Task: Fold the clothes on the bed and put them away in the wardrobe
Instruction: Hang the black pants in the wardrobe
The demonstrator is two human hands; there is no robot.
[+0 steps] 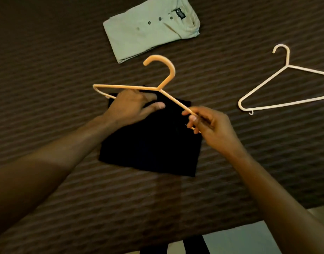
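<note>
Hanger held over a folded black garment on the bed; handling notes.

I see my right hand (203, 121) pinching the lower right arm of the orange hanger (137, 87), thumb and fingers clamped on the thin bar, while my left hand (133, 107) lies with fingers extended at the hanger's left bar and the top edge of the folded black garment (150, 149), which lies flat on the brown ribbed bedspread (47, 61) near its front edge. I judge the garment soft, light and apt to unfold, best lifted with both palms under the fold; the hanger is stiff, light and smooth. A folded pale green shirt (148, 32) lies beyond; a white hanger (278, 85) lies well to the right.
</note>
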